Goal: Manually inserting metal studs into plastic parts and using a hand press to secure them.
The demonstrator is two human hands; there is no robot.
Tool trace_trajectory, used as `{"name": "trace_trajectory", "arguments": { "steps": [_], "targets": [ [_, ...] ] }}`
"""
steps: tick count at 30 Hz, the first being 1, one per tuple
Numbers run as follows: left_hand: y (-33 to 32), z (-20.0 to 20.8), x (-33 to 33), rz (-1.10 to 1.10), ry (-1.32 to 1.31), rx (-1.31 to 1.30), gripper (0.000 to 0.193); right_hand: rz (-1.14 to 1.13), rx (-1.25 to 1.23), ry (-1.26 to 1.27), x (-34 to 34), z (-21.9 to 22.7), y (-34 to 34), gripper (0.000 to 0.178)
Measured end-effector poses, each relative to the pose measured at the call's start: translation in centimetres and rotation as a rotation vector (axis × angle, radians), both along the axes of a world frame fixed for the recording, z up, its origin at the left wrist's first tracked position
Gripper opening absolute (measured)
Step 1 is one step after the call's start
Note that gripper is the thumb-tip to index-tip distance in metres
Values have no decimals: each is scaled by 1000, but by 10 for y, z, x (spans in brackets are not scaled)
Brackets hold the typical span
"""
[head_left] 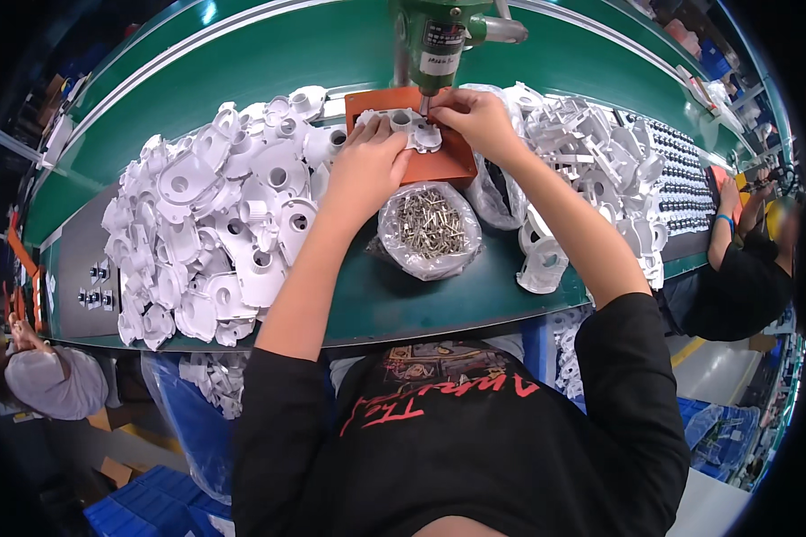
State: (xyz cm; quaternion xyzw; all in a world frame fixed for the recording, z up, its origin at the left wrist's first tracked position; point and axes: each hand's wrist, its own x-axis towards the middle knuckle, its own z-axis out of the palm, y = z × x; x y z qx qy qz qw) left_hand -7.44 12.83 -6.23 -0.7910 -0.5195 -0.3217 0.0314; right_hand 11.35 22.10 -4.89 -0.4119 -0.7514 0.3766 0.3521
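Observation:
Under the green press (434,45), a white plastic housing part (424,137) lies on an orange-red base plate (457,161). My left hand (367,166) holds the part's left side, fingers bent over its edge. My right hand (479,121) is closed in a pinch right beside the press's metal tip (426,103); whatever sits between its fingertips is too small to make out. Just in front of the plate, a clear plastic bag (430,261) holds many small metal pins or screws (430,222).
A large heap of white plastic parts (188,183) covers the bench on the left; another heap (591,152) lies on the right. Rows of small black-and-silver pieces (681,179) stand beyond it. Co-workers sit at both sides, one in a black sleeve (734,295). Blue bins (152,501) stand below.

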Motion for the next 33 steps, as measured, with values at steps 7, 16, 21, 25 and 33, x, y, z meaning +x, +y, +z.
{"name": "trace_trajectory", "arguments": {
  "steps": [7,16,21,25,33],
  "targets": [
    [0,-11,4,36,-116,78,14,13,171,-92,-12,-6,-12,21],
    [1,-16,2,47,-147,72,15,174,623,-306,-3,-15,-25,30],
    [-1,-16,4,76,-159,97,15,186,715,-443,-2,-1,-43,33],
    [-2,-18,3,80,-158,101,15,235,633,-420,10,8,-45,19],
    [-2,-17,1,91,-160,150,14,250,214,-242,10,48,-71,12]
  ]
}}
